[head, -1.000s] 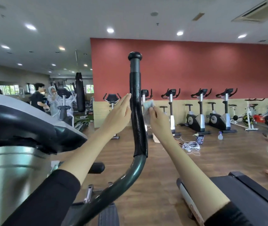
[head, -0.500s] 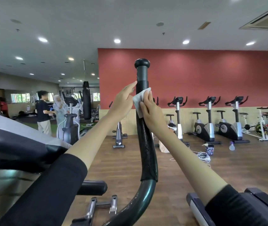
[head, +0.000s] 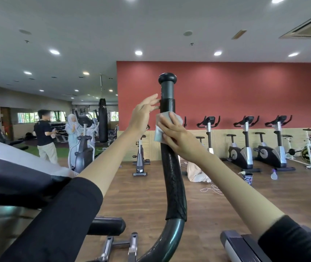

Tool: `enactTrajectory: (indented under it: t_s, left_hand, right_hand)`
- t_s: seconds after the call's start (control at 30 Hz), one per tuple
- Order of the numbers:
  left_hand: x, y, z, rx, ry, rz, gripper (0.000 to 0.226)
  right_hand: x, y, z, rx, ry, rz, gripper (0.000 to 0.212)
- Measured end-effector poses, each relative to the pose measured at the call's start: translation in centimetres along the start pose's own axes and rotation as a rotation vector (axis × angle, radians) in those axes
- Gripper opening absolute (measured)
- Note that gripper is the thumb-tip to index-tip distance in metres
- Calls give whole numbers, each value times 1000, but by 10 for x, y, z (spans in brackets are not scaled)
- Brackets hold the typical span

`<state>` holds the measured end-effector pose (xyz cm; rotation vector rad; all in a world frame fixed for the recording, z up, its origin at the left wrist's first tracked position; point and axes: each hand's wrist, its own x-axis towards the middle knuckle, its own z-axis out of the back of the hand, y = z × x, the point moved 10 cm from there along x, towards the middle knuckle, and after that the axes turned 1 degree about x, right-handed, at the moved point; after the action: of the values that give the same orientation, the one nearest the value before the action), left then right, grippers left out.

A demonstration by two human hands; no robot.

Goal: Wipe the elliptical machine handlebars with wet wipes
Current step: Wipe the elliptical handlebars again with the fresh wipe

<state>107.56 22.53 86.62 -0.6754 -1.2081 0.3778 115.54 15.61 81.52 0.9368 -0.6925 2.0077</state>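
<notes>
The elliptical handlebar [head: 173, 176] stands nearly upright, its long axis vertical. The right hand [head: 177, 137] curls a wet wipe [head: 159, 135] around it near the top. The left hand [head: 143, 112], fingers straight, touches it just above the wipe.

single head-worn wide-angle view looked forward, about level, along both outstretched arms. handlebar [head: 173, 176] stood close, upright at frame centre. left hand [head: 143, 114], right hand [head: 177, 138] and wet wipe [head: 157, 136] sat on it, just above centre. red wall [head: 236, 91] and exercise bikes [head: 245, 150] lay well behind. ceiling [head: 150, 25] filled top third.
</notes>
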Motion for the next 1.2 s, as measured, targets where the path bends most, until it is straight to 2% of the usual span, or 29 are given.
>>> enactTrajectory:
  t_s: [0.17,0.23,0.3,0.4,0.53,0.6,0.83,1.0,1.2]
  left_hand:
    - [2,0,3,-41,-7,-3,46]
    - [2,-4,5,-10,-12,-15,56]
    - [2,-7,4,-25,-1,-16,55]
    - [2,-9,2,-50,4,-27,45]
    - [3,-3,2,-13,8,-20,48]
    - [2,-4,2,-7,16,-24,48]
    - [1,-10,1,-62,35,-47,42]
    - [4,-7,1,-13,57,-58,54]
    - [5,-2,-3,60,90,-66,47]
  right_hand:
    - [31,-6,14,-70,-72,-36,39]
    - [36,-8,15,-71,-80,-50,37]
    - [34,-7,12,-70,-67,-30,36]
    - [18,-5,1,-35,17,34,34]
    - [-4,-7,-8,132,166,69,34]
    - [-3,-8,-7,120,200,106,34]
    - [35,-17,17,-25,30,107,34]
    - [27,-21,5,72,18,32,34]
    - [-15,-12,-14,278,143,-11,34]
